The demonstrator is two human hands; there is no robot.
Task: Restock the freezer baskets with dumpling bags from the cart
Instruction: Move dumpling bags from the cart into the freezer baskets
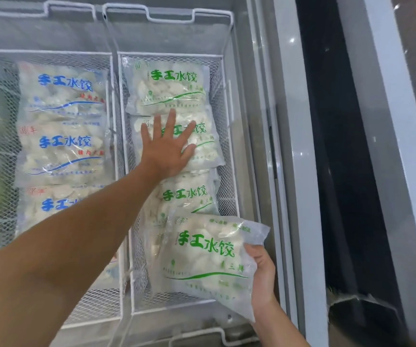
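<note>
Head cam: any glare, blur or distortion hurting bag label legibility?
Head view: light soft and even, no hard shadows; mild sheen on the held bag in the right hand, print legible; blue-print bags slightly soft behind mesh; wide-angle bends the freezer edge; left hand sharp.

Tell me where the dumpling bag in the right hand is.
Head view, lower right: the green-lettered bag is held by the right hand over the near end of the right basket, just below the third green bag.

Head view: from above — facing forward and down into the freezer.
Nearness: close — at arm's reach of the wire baskets.
</note>
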